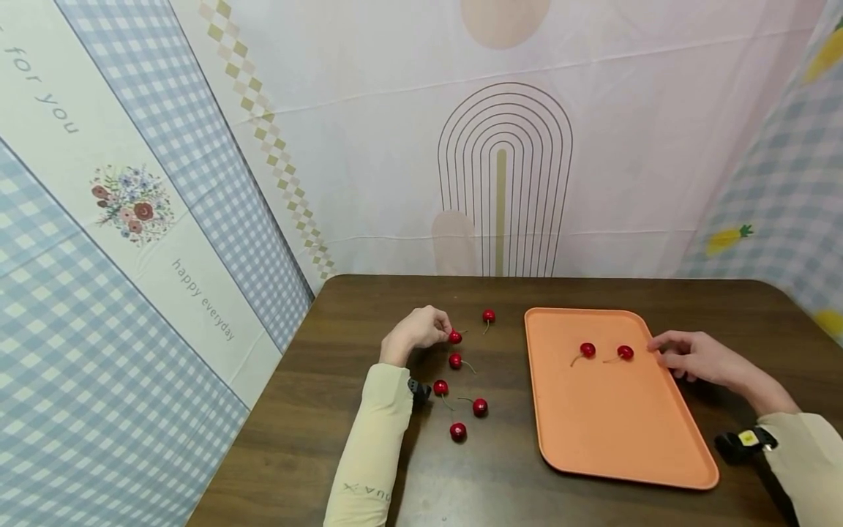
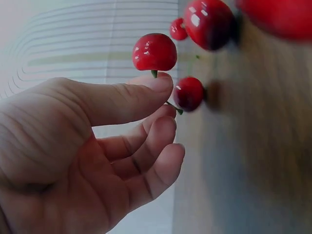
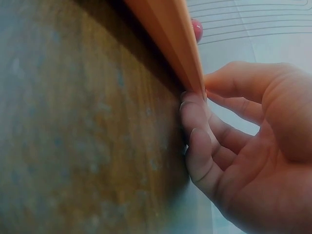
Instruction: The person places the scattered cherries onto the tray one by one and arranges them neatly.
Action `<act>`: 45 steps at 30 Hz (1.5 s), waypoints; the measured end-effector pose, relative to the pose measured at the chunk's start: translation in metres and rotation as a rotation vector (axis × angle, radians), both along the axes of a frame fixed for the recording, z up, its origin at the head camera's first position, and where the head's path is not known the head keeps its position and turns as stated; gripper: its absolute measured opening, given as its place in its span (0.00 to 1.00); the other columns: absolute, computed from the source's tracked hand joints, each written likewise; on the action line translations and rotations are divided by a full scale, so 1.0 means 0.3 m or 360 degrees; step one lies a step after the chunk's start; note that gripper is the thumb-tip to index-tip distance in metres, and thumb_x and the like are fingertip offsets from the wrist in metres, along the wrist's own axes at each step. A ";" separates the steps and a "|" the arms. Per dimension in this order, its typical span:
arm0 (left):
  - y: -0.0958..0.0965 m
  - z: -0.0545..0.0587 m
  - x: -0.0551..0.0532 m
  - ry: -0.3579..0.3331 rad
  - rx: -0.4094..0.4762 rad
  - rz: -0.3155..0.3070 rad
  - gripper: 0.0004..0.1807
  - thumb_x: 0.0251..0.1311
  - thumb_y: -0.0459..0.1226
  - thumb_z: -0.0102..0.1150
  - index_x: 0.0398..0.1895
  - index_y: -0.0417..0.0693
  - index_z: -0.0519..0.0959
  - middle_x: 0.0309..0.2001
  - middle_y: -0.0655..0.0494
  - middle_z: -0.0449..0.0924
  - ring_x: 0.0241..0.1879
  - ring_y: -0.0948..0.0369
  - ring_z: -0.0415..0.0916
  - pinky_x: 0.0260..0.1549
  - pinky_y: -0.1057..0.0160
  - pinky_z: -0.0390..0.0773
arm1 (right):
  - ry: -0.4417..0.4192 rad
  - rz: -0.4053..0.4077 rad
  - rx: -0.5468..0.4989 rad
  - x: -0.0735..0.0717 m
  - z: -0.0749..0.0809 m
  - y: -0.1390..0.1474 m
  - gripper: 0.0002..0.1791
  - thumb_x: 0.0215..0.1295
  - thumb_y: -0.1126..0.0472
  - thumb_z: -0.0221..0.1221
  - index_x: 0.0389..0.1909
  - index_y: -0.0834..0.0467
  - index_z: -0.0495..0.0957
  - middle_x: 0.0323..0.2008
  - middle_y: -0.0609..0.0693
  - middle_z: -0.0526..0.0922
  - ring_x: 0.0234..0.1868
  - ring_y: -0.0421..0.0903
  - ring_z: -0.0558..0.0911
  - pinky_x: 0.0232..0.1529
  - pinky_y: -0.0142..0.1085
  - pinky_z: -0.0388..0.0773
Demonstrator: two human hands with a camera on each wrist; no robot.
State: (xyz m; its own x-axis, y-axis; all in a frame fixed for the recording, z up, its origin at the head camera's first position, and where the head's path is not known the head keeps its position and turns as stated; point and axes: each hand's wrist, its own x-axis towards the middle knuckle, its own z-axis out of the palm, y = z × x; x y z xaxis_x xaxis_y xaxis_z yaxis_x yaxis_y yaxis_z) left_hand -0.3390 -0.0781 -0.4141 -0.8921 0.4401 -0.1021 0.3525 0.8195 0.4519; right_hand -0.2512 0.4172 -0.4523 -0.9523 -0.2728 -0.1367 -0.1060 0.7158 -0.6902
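My left hand [image 1: 421, 328] pinches a red cherry [image 2: 154, 52] by its green stem between thumb and fingertips, at the left of the table. Another cherry [image 2: 189, 93] shows just beyond those fingertips in the left wrist view. Several more stemmed cherries lie near this hand, among them one farther back [image 1: 489, 315] and one nearest the front [image 1: 457, 432]. At the right, my right hand [image 1: 705, 359] holds the rim of an orange tray [image 1: 619, 446], thumb on the upper edge and fingers curled against its outer side. Two cherries rest on the tray, one at left [image 1: 587, 350], one at right [image 1: 625, 353].
The brown wooden table [image 1: 303, 454] has rounded far corners. Behind it hangs a pale printed cloth [image 1: 382, 161], and a blue checked cloth [image 1: 165, 351] covers the left side. Black wrist cameras sit at both cuffs.
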 end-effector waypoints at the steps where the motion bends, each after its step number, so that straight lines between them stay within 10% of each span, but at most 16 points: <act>1: 0.009 0.006 0.002 0.0003 0.0004 -0.0007 0.04 0.61 0.35 0.62 0.29 0.52 0.81 0.28 0.61 0.78 0.31 0.63 0.72 0.33 0.66 0.71 | 0.0006 0.0005 0.0002 -0.001 -0.001 0.001 0.19 0.72 0.60 0.54 0.58 0.67 0.71 0.28 0.50 0.77 0.24 0.42 0.75 0.25 0.36 0.75; 27: 0.304 0.086 0.080 0.0014 -0.0051 -0.0234 0.10 0.67 0.39 0.56 0.39 0.47 0.86 0.25 0.61 0.76 0.25 0.65 0.68 0.26 0.69 0.68 | 0.0017 0.0047 -0.0009 0.003 0.005 0.013 0.20 0.72 0.59 0.54 0.58 0.69 0.71 0.28 0.49 0.78 0.25 0.42 0.76 0.26 0.36 0.76; 35: 0.389 0.055 0.101 0.0074 -0.0065 -0.0207 0.12 0.65 0.41 0.56 0.24 0.51 0.82 0.19 0.63 0.70 0.23 0.65 0.66 0.23 0.69 0.66 | 0.0009 0.0044 0.0004 0.002 0.006 0.005 0.21 0.72 0.58 0.54 0.58 0.68 0.71 0.28 0.50 0.78 0.25 0.42 0.76 0.26 0.36 0.76; 45: 0.520 0.015 0.095 -0.0109 -0.0178 -0.0126 0.27 0.65 0.45 0.55 0.08 0.54 0.59 0.11 0.61 0.51 0.13 0.65 0.47 0.14 0.67 0.53 | 0.0007 0.0044 0.0013 -0.002 0.008 0.005 0.21 0.73 0.58 0.54 0.58 0.68 0.71 0.28 0.50 0.78 0.25 0.42 0.76 0.26 0.36 0.76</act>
State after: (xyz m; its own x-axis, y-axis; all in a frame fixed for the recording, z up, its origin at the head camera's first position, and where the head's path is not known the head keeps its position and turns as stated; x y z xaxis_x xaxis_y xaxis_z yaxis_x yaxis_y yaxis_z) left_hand -0.3105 0.0780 -0.4097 -0.8444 0.4912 -0.2139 0.3894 0.8369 0.3848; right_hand -0.2518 0.4187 -0.4498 -0.9450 -0.2981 -0.1347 -0.1291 0.7181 -0.6838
